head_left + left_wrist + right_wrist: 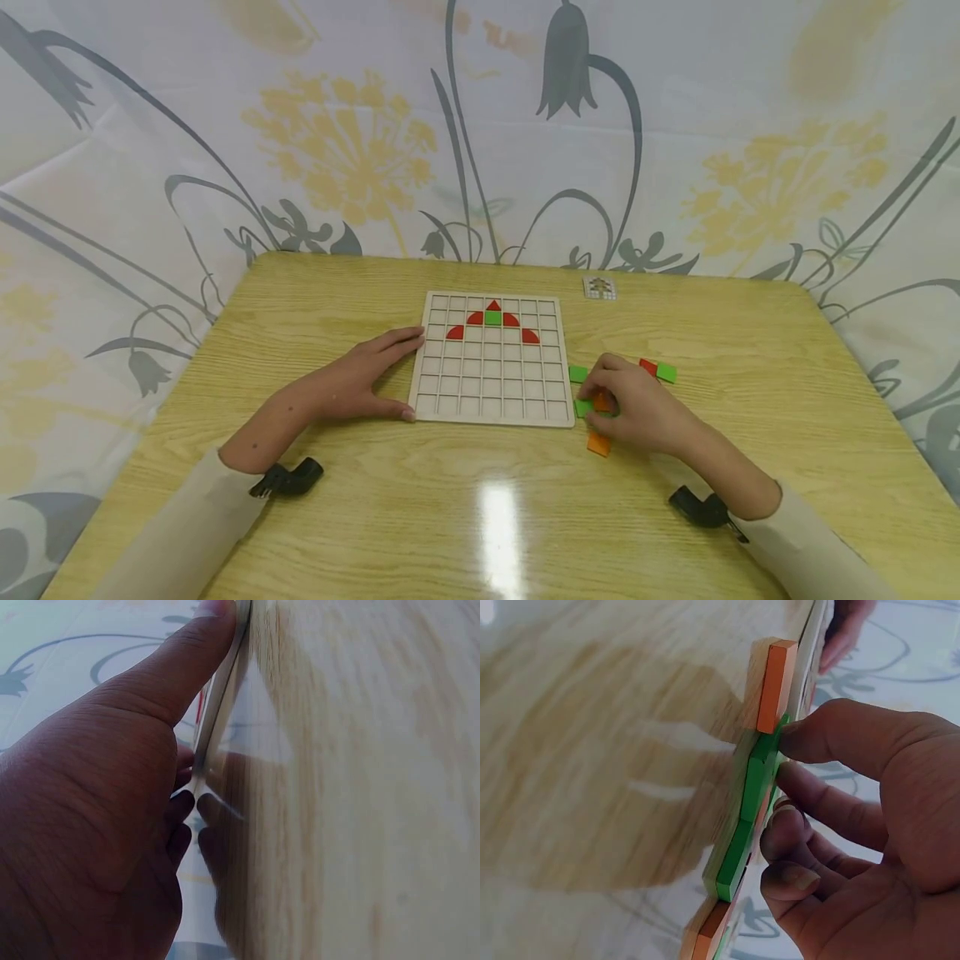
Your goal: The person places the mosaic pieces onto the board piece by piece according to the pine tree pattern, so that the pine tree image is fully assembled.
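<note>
A white gridded board (492, 423) lies on the table. Near its top sit a red triangle (493, 306), a green square (492, 317) and several red rounded pieces (530, 336). Along the board's left edge my left hand (352, 379) rests with extended fingers, its thumb at the front left corner. Beyond the right edge, my right hand (637, 404) pinches a green square tile (583, 408) between thumb and forefinger, low over the table. Orange tiles (598, 444) lie under and beside that hand, and its palm hides part of the group.
Another green tile (577, 374) lies close to the board's right edge. Farther right are a red piece (647, 367) and a green tile (666, 373). A small pattern card (600, 288) lies at the back of the wooden table (360, 517). A flower-printed curtain (480, 133) hangs behind.
</note>
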`<state>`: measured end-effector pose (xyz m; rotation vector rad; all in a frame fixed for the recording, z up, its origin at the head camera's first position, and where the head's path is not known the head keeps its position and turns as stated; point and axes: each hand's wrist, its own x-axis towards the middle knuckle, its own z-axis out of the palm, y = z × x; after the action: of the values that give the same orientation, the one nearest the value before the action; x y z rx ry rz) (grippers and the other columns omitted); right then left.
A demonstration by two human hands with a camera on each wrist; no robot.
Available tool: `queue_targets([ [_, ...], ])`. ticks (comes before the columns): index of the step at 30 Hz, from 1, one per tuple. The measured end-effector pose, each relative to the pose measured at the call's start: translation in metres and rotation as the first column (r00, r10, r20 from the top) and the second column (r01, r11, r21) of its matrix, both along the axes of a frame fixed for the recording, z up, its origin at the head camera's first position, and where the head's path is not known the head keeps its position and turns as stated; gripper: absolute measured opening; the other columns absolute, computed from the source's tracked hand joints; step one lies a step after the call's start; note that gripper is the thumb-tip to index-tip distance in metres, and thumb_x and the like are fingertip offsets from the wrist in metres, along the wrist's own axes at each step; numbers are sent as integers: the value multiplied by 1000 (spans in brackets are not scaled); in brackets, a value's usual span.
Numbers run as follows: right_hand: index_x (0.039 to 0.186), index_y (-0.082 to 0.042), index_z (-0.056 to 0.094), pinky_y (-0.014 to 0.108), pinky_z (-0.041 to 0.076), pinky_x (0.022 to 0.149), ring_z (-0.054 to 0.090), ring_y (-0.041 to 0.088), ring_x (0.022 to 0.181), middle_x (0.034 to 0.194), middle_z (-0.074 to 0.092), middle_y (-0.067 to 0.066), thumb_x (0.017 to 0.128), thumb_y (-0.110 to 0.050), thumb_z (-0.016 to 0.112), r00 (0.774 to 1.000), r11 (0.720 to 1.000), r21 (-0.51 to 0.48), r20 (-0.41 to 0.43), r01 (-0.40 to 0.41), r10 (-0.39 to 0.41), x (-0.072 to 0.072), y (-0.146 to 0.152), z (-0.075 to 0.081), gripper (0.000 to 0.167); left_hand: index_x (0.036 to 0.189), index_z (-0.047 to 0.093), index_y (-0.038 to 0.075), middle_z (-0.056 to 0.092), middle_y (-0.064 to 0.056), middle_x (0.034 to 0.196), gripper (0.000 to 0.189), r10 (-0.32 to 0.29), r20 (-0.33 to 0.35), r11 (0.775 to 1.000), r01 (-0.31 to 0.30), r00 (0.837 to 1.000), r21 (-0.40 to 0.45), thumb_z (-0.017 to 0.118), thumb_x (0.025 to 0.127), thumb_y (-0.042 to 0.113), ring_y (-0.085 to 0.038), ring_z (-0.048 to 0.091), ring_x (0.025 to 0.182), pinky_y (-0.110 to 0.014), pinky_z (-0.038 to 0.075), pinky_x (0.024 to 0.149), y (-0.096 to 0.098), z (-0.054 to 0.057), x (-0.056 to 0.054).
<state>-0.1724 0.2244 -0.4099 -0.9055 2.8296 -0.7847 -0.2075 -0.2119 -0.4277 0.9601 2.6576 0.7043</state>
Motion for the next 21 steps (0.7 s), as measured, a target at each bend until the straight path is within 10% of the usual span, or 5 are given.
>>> queue_targets([
  [21,99,-13,73,28,49,68,54,11,77,90,64,-8,85,0,87,999,1000,-3,19,-26,26,-3,0,4,24,171,23,15,15,-1,178,112,6,-1,1000,-6,1000,-7,81,87,62,-33,20,162,-58,29,125,0,0,0],
])
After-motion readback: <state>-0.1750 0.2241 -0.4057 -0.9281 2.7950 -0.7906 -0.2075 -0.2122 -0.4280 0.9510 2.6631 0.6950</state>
